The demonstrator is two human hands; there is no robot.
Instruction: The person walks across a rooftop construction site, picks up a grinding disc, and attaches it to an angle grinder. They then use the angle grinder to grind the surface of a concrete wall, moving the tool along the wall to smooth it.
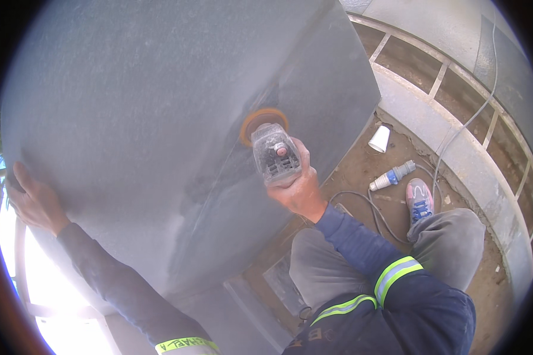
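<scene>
A big grey metal panel [148, 118], bent along a vertical fold, fills most of the view. My right hand [299, 186] grips a dusty handheld grinder [274, 154]. Its orange disc [260, 120] presses against the panel close to the fold. My left hand [32, 198] lies flat with fingers spread on the panel's left edge. Both arms wear dark blue sleeves with yellow-green reflective bands.
On the dirt floor at right lie a white paper cup [379, 139], a blue and white plug connector [392, 175] and a grey cable [373, 210]. My foot in a blue and pink shoe [419, 200] rests there. A metal frame [456, 89] curves behind.
</scene>
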